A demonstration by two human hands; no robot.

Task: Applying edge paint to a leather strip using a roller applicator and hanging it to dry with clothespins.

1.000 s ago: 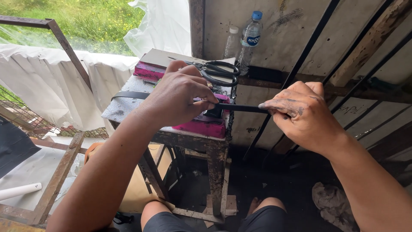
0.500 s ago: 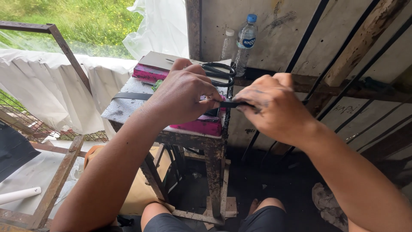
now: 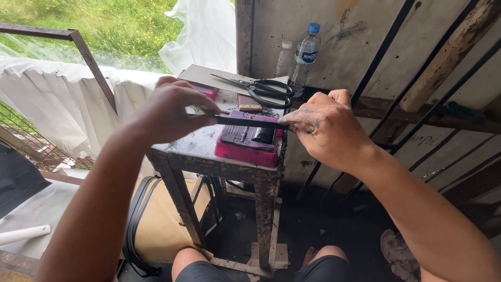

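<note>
A thin black strip (image 3: 250, 121) stretches level between my two hands, just above a small worn work stand (image 3: 209, 151). My left hand (image 3: 172, 112) pinches the strip's left end. My right hand (image 3: 326, 128), smeared with black grime, pinches its right end. Under the strip lies a magenta flat block (image 3: 245, 143) with a dark pad on top. Black-handled scissors (image 3: 263, 89) rest on the far part of the stand, beside a light board (image 3: 209, 77).
Two plastic bottles (image 3: 305, 55) stand against the wall behind the stand. White cloth (image 3: 57, 99) hangs on a rusty metal frame (image 3: 83, 49) at left. A tan bag (image 3: 156, 219) sits under the stand. Slanted dark bars (image 3: 433, 104) and a wooden plank cross the right wall.
My right hand has slid left along the strip toward the left hand, so less of the strip shows between them. The view has shifted slightly.
</note>
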